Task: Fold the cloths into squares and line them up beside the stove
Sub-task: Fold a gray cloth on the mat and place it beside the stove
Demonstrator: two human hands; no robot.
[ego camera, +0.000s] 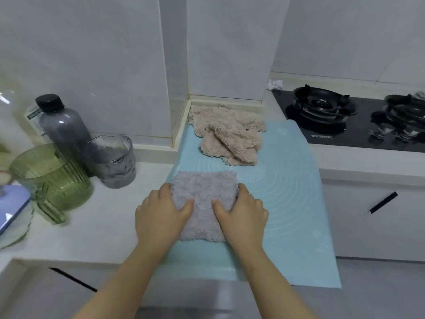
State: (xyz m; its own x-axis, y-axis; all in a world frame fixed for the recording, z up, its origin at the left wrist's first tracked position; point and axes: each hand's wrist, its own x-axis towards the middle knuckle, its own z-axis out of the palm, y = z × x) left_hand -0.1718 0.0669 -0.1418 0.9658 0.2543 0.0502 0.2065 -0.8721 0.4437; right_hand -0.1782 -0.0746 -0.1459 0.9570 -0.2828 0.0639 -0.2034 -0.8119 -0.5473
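Lilac cloth (203,203) lies folded, fingers (166,188) gripping both side edges.

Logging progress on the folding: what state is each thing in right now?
Lilac cloth: folded square.
Left hand: grips its left edge.
Right hand: grips its right edge.
Beige cloths: crumpled heap, unfolded.
Blue mat: spread flat.
Dark bottle: upright, capped.
Stove: unlit.

grey cloth (204,203): fluffy, folded into a square, lying flat
beige cloths (227,132): crumpled unfolded heap, 12 o'clock of grey cloth
stove (358,139): black, 2 o'clock of grey cloth
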